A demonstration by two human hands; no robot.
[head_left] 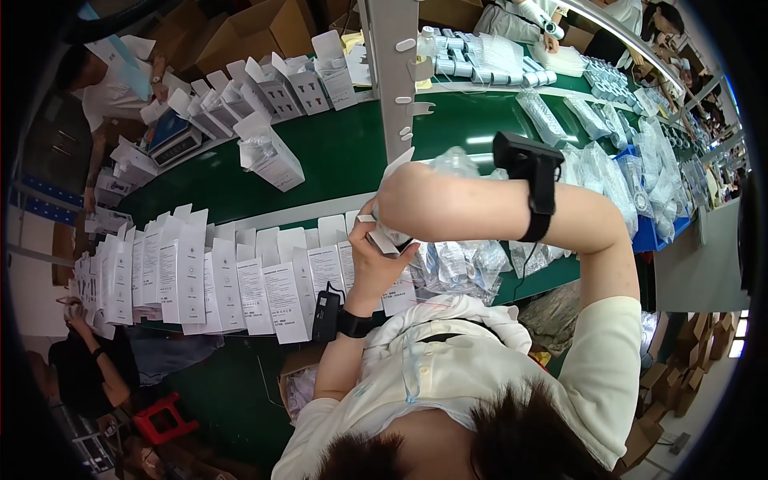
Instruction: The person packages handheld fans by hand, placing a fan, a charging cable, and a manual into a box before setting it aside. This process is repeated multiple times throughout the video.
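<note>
Left hand (376,256) and right hand (400,200) both curled shut around 1 small white box (382,238), flap raised at 12 o'clock for access, above green conveyor belt (336,152); upright box row (200,280) at 9 o'clock.

— What's the setting?
— A long green-topped workbench (336,152) with a grey metal upright post (394,72); brown cardboard cartons (240,32) stacked behind.
— Lighting?
— Probably overhead strip lamps, judging by the glare.

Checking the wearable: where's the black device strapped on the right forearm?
In the head view, the black device sits upper right of centre, strapped atop the right forearm, above the clear bags.
</note>
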